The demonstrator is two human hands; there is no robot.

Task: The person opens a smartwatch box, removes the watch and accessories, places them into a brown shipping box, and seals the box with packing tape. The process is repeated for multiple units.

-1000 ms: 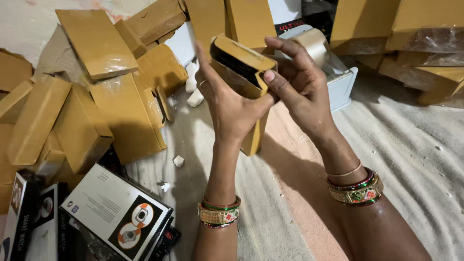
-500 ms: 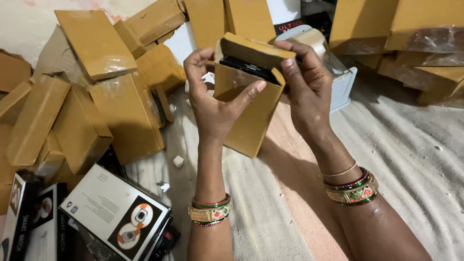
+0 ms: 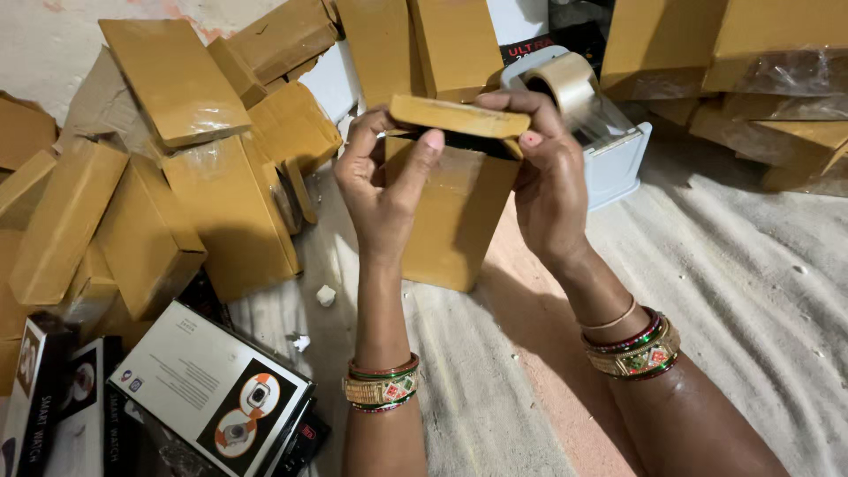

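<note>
I hold a tall brown cardboard box [image 3: 452, 221] upright in front of me with both hands. My left hand [image 3: 382, 181] grips its left side, thumb across the front near the top. My right hand [image 3: 546, 177] grips the right side and presses the top flap [image 3: 459, 116] down. A dark item shows in the gap under the flap. Both wrists wear bangles.
A pile of brown cardboard boxes [image 3: 177, 177] lies to the left and along the back. A tape dispenser [image 3: 587, 115] with a roll of clear tape stands behind the box. Black-and-white printed product boxes [image 3: 212, 389] lie at the lower left. A pale cloth [image 3: 751, 291] covers the floor.
The box has been turned upright and brought lower. The top flap, open before, has been folded nearly closed by my right hand.
</note>
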